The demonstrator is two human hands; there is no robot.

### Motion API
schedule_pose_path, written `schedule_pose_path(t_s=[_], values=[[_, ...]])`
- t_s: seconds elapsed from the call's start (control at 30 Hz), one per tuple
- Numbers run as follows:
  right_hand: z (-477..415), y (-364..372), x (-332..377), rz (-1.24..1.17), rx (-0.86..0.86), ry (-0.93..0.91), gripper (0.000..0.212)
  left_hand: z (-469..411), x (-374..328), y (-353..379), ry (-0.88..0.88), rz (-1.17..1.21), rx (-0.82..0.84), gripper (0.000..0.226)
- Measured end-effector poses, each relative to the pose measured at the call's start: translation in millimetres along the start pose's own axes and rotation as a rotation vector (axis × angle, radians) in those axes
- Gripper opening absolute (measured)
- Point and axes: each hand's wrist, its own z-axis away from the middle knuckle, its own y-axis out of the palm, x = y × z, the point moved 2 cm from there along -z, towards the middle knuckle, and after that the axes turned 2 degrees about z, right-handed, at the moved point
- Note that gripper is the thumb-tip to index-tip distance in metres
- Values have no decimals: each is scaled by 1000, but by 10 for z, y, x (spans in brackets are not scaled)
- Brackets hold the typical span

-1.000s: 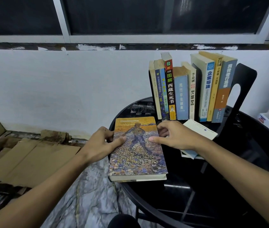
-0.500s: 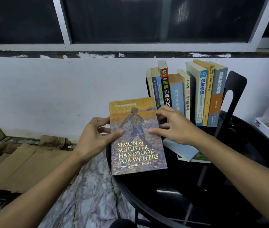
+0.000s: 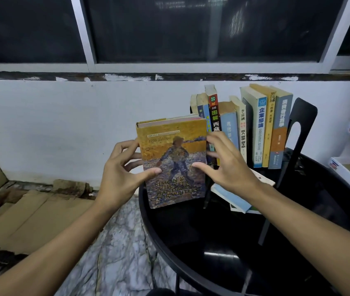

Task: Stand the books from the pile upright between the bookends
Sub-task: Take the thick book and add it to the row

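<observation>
Both hands, left (image 3: 119,176) and right (image 3: 228,167), grip the handbook (image 3: 173,161) upright, cover facing the camera

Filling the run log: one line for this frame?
hands: left + right grip handbook | handbook: upright, off table | row: standing | pile: remains

Carrying everything: round glossy black tabletop (image 3: 212,261). Standing on it at the back: row of upright paperback books (image 3: 261,129), black metal bookend (image 3: 302,124) just beside. Lying flat nearer: small pile of pale books (image 3: 231,198).
</observation>
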Motion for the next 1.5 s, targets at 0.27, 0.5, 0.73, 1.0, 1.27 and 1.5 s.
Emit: schedule_pose_path(t_s=[0.27,0.5,0.73,1.0,1.27,1.5], values=[[-22,-13,-26,132,-73,-20,79,10,-43,-15,21,19,67,84],[-95,-89,239,304,-73,-108,106,61,-77,-28,-33,51,67,81],[-165,-78,490,172,139,27,107,204,-134,-87,-24,103,99,72],[-160,-80,825,-65,131,126,110,396,-229,-59,29,151,106,65],[-114,-210,768,-264,171,58,70,527,-272,102,74,208,133,61],[-11,-412,655,-443,276,122,63,573,-325,374,58,151,140,66]])
